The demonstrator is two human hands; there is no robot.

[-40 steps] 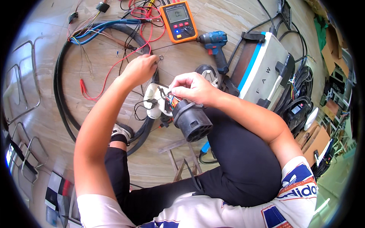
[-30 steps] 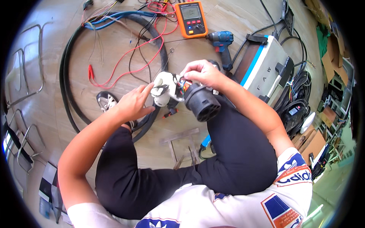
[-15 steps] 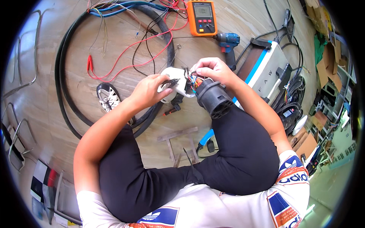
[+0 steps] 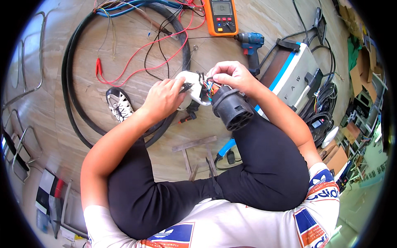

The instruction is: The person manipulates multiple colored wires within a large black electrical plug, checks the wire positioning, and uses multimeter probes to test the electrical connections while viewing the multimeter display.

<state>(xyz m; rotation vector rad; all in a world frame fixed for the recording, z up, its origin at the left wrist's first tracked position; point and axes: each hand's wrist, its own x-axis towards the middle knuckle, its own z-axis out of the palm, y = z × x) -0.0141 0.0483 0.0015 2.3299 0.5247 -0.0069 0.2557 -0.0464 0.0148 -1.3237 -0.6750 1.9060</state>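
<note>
Dark capitals (image 4: pixel 292 87) stand on the grey case (image 4: pixel 304 68) at right. Far, characters show on the screen (image 4: pixel 222 8) of the orange meter (image 4: pixel 223 29); near, blue lettering (image 4: pixel 324 193) crosses the right sleeve (image 4: pixel 317 169).

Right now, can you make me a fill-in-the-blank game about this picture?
1. The left hand is at a ____ plastic housing.
2. The right hand is near a round electrical connector coloured ____.
3. The digital meter has an ____ case.
4. The alligator clip inside the thick cable loop is coloured ____.

Missing words: white; black; orange; red.
</note>
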